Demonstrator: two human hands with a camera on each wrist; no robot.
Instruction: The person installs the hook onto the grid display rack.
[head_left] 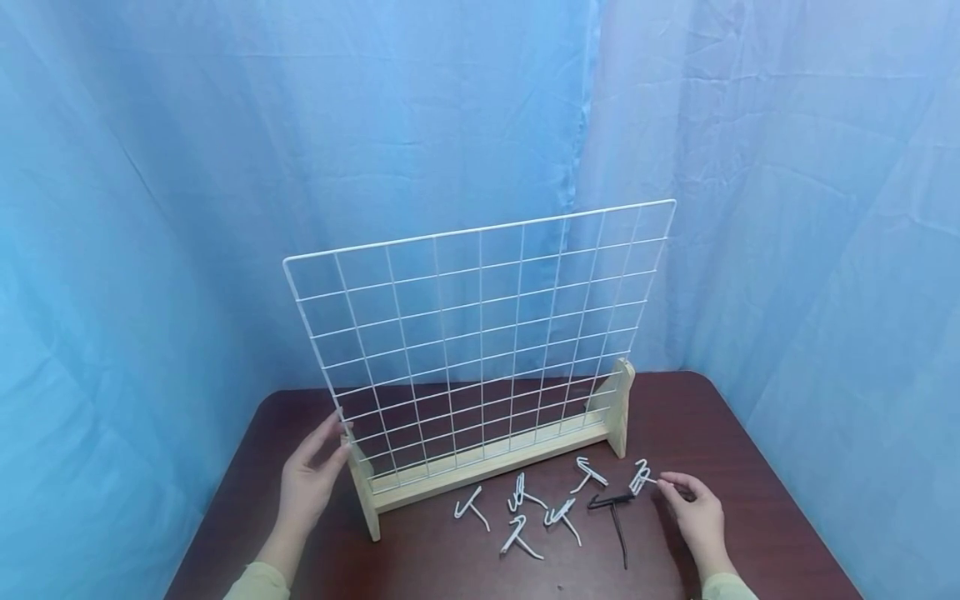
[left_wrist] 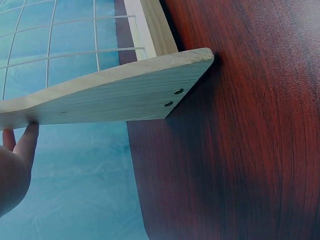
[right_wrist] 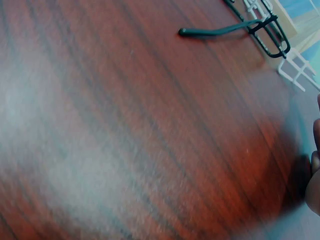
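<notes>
A white wire grid panel stands upright in a wooden stand. My left hand holds the stand's left side piece near its top, thumb toward me and fingers behind. In the left wrist view, fingertips press the outer face of that wooden side piece. My right hand pinches the stem of a white wire hook between thumb and fingertips, low over the table. Just left of it lies a black hook; in the right wrist view the white hook shows beside the black one.
Several more white hooks lie on the dark red wooden table in front of the stand, among them a hook at the left and a hook near the stand's right end. Blue curtains surround the table's back and sides.
</notes>
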